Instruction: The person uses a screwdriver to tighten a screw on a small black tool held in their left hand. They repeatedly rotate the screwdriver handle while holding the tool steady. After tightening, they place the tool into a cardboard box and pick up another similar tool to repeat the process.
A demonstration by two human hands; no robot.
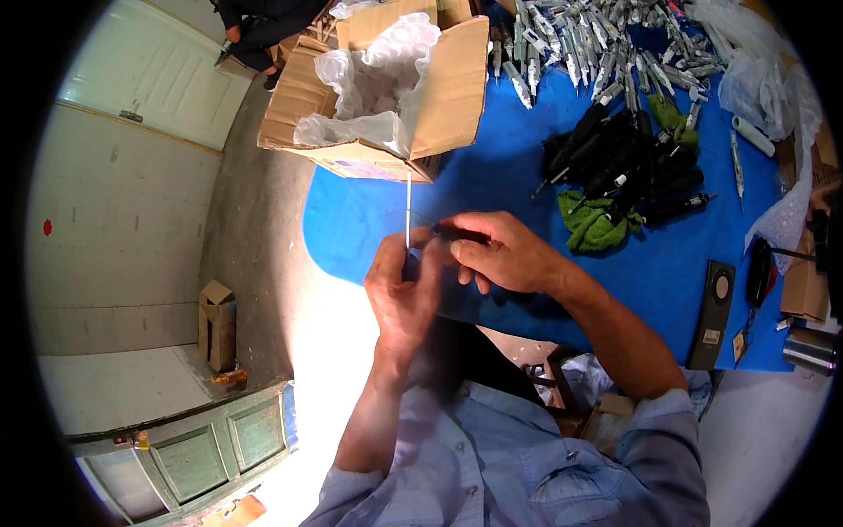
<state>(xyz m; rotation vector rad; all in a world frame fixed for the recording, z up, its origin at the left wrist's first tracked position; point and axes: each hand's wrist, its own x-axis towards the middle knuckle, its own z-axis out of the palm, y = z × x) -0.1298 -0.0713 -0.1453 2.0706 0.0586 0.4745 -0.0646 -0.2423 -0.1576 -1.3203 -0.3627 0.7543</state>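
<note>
The left hand (402, 294) pinches a thin white rod (408, 211) upright. The right hand (505, 253) grips a black handle (461, 234) beside it, so both ends meet over the blue bench (369, 220).

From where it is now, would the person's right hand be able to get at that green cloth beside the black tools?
Probably yes. The green cloth lies uncovered on the blue table cover, just beyond the right hand, though that hand now holds a dark handle.

Blue table (369, 220), cluttered along far side. Open cardboard box (457, 79) with plastic liner at one corner. Heap of grey tools (606, 44) behind a pile of black tools (623, 162). Green cloth (593, 224) beside them. Dark flat device (716, 312) near front edge.
</note>
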